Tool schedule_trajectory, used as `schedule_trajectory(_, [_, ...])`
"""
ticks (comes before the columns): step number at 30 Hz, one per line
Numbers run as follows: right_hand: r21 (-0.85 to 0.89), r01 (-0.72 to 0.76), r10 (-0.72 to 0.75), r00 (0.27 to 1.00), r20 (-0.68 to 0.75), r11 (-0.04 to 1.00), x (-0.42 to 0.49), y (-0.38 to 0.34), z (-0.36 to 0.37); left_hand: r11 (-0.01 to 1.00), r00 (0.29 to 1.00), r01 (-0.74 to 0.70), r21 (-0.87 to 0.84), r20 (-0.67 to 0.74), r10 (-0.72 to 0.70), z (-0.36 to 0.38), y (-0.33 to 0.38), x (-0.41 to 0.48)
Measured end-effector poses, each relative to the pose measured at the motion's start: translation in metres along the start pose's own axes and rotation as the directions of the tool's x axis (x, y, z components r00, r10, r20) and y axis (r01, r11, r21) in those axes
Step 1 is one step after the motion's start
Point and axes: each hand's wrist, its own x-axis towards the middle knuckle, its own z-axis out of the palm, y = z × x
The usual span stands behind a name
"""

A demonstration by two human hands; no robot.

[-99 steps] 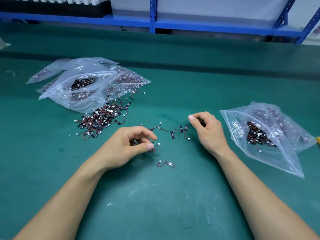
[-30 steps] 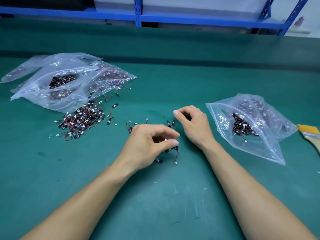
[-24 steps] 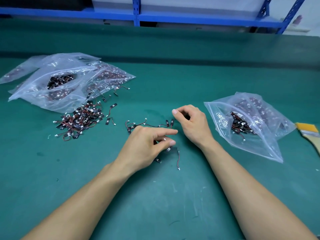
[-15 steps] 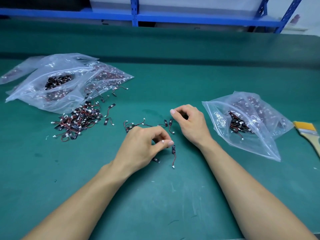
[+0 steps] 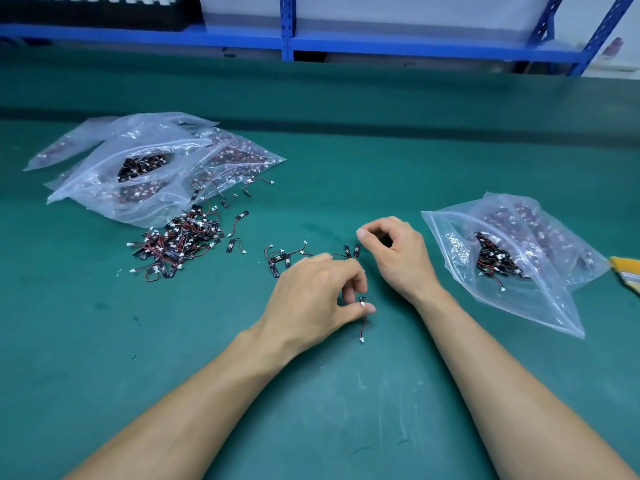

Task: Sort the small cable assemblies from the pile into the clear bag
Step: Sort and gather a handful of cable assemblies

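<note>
A: Pinching one small black-and-red cable assembly [image 5: 363, 318] between thumb and forefinger, our left hand [image 5: 317, 299] holds it over the green bench mat [image 5: 346, 410], white plug hanging down.

B: Noted. Our right hand [image 5: 398, 258] is curled, thumb to forefinger; we cannot tell whether it holds anything.

A: We judge this the picking step. Next calls for a carry to the clear zip bag [image 5: 526, 299] at right, mouth open toward us.

B: Right hand sits in that path; loose strays [image 5: 284, 258] beside it. Tangled pile [image 5: 180, 240] and stacked plastic bags [image 5: 138, 168] far left; yellow object [image 5: 625, 268] cut off at right edge.
</note>
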Motion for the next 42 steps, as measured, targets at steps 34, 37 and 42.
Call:
schedule_trajectory(34, [0.003,0.017,-0.017,1.0,-0.014,1.0,-0.001,0.003,0.001,0.781,0.764,0.624,-0.028,-0.19,-0.617,-0.049,-0.093,0.005])
schedule_trajectory(37, [0.004,0.019,-0.019,1.0,-0.013,1.0,-0.001,0.003,0.001,0.785,0.759,0.614,-0.08,-0.211,-0.615,-0.049,-0.092,0.006])
schedule_trajectory(42, [0.018,0.008,-0.007,1.0,-0.009,1.0,-0.001,0.003,0.001,0.821,0.77,0.54,-0.184,-0.286,-0.571,-0.052,-0.093,0.005])
